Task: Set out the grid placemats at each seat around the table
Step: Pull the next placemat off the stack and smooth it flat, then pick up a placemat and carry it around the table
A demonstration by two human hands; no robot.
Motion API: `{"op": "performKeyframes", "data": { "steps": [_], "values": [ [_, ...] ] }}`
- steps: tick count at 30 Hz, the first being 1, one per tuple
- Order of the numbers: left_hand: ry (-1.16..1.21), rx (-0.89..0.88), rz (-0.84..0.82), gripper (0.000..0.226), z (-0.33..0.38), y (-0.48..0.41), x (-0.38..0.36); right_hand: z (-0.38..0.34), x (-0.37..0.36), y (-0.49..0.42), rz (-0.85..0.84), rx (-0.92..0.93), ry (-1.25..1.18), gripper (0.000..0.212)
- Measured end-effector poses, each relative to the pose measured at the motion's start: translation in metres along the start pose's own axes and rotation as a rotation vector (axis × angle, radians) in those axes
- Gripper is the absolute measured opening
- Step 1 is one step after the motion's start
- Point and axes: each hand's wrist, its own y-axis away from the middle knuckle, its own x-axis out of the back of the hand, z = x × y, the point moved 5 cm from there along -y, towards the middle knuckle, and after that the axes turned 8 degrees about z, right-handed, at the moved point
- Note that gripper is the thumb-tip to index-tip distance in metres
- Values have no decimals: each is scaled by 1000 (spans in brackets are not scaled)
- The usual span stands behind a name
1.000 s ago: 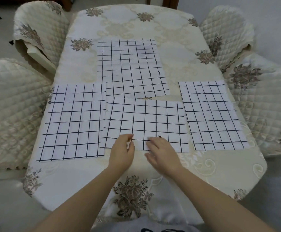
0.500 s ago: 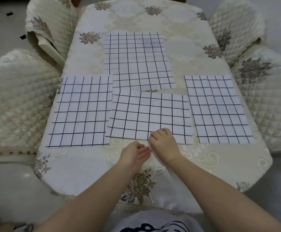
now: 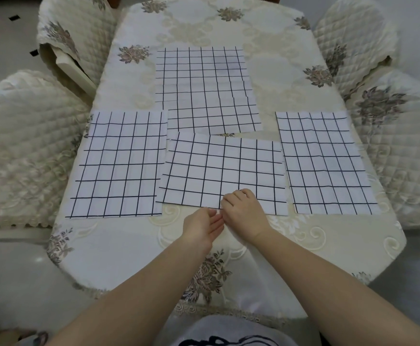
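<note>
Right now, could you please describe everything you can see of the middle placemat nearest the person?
The middle placemat is a white rectangular sheet with a dark grid, thin and cloth-like, faintly creased. It lies flat on the cream tablecloth, turned slightly askew, its left edge meeting the left placemat. The right hand rests on its near edge, fingers curled; whether they pinch it is unclear. The left hand sits just off that edge, fingers relaxed.

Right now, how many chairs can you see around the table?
4, all under quilted covers: the far-left chair, near-left chair, far-right chair and near-right chair. Any at the far or near end of the table would be out of frame.
</note>
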Motion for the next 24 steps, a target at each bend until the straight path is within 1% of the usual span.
{"op": "performKeyframes", "data": {
  "steps": [2,5,8,12,13,16,19,21,24],
  "values": [
    [-13,-18,38,24,0,0,5,0,0,-1,-13,37,21,9],
    [11,15,24,25,-1,2,7,-2,-1,0,-11,71,44,8],
    [41,41,-28,22,-1,4,3,2,-1,-4,29,2,11,10],
    [122,17,-109,20,4,4,-10,2,11,-7,97,-95,-134,9],
    [144,17,-119,18,5,3,-14,0,14,-8,102,-110,-164,12],
    [185,30,-58,19,8,0,-22,-4,21,-9,36,-182,-270,20],
    [154,-44,39,17,14,-3,-22,-2,25,-14,-104,-313,-451,25],
    [110,-111,78,20,21,1,-18,6,27,-17,-180,-476,-570,26],
    [167,-152,28,17,33,6,-15,32,32,-21,-141,-761,-695,23]
  ]
}}
